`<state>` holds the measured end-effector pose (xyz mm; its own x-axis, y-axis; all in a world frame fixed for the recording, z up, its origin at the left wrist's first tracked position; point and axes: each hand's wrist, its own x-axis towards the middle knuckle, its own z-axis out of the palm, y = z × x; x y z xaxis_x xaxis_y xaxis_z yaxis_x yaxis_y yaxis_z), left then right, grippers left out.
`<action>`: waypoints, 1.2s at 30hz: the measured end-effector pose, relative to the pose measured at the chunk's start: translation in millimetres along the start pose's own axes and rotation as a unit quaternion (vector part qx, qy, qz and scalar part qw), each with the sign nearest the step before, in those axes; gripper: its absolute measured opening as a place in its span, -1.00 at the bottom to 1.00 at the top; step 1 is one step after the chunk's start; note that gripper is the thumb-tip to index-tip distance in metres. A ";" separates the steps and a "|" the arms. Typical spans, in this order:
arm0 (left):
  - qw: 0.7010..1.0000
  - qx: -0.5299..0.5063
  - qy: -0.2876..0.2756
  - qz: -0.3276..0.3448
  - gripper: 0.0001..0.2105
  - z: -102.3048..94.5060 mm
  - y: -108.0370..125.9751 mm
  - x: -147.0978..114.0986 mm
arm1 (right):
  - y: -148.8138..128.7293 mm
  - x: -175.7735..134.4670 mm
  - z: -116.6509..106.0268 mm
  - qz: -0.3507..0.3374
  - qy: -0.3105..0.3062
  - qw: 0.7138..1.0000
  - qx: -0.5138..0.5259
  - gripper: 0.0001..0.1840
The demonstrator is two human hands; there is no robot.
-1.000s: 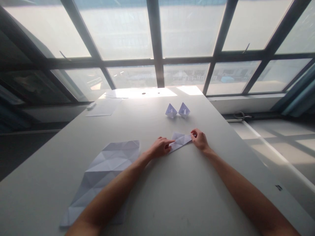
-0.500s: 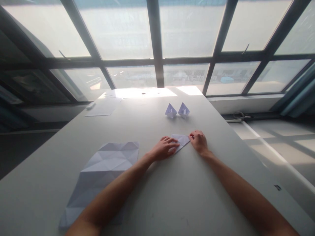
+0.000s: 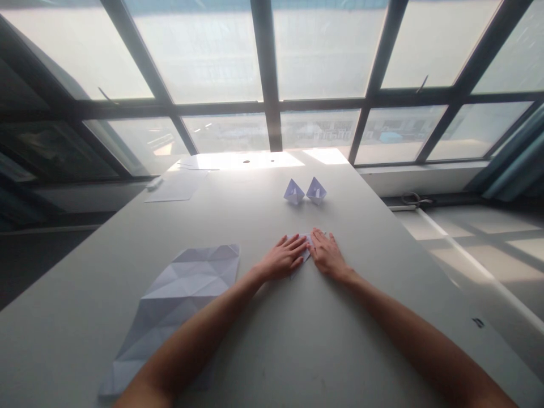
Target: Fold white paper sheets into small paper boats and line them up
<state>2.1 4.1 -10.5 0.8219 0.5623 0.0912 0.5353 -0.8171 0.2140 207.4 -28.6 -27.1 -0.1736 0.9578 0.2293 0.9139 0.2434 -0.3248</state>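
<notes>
Both my hands press flat on a small folded piece of white paper (image 3: 306,255) lying on the table. My left hand (image 3: 284,258) covers its left part, fingers stretched out and slightly spread. On its right part rests my right hand (image 3: 326,253), palm down with the fingers extended. Only a strip of the paper between the hands and small edges show; the rest is hidden. Just beyond stand two folded paper boats (image 3: 294,192), side by side, each with a pointed peak.
A large creased sheet of paper (image 3: 191,277) lies to the left, partly under my left forearm. Flat white sheets (image 3: 176,186) and a small white object (image 3: 154,183) lie at the far left of the white table (image 3: 263,351). Windows (image 3: 221,133) rise behind the table.
My right hand has gone from pinching the paper's right corner to lying flat on it, shifting left towards my left hand. The left hand's fingers have flattened out.
</notes>
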 end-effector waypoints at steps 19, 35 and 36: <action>0.999 0.007 0.024 -0.033 -0.52 -0.7 1.0 1.0 | 21.3 8.4 -9.5 0.105 0.046 0.993 -0.032 -0.38; 1.000 0.002 -0.024 -0.014 -0.53 -2.4 -9.1 3.0 | -8.2 -2.4 -3.4 -0.022 -0.081 0.996 -0.039 -0.02; 1.000 0.002 -0.027 -0.011 -0.51 -2.4 -9.0 3.1 | -11.0 -3.6 -2.5 -0.026 -0.085 0.995 -0.039 0.05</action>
<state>-0.7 13.5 -9.8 0.8187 0.5733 0.0341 0.5547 -0.8047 0.2114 199.0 -35.0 -22.1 -0.2745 0.9579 0.0837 0.9269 0.2868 -0.2420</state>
